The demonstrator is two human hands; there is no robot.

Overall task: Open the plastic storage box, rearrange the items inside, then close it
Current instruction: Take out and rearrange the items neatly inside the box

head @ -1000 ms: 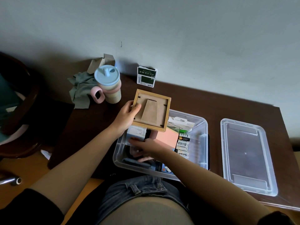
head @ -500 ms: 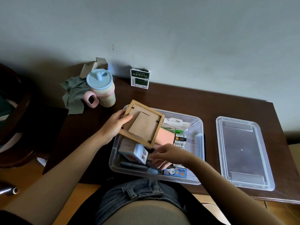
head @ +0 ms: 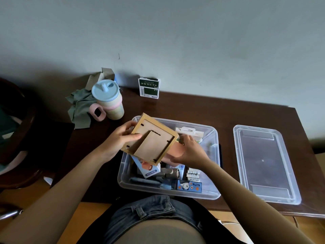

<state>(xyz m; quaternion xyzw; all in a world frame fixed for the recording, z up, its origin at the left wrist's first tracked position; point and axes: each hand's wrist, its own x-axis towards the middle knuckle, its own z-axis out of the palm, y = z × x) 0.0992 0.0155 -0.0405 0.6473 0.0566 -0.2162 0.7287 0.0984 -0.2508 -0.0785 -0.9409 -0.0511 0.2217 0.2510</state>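
Standing on the tabletop [head: 193, 106] at far left is a cup [head: 110, 101]. The left hand [head: 121, 138] grips a frame [head: 152, 140], back up and tilted, over the open box [head: 213, 138]. The right hand [head: 190, 152] curls round a pink pad [head: 174, 152] inside. The lid [head: 263, 162] lies to the right.

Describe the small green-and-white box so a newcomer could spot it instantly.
Start at the dark wooden table and follow its far edge along the wall. The green-and-white box stands upright there, behind the clear storage box and to the right of the blue-lidded cup. It is the only printed carton standing alone against the wall, with a dark green panel and a torn-open top.
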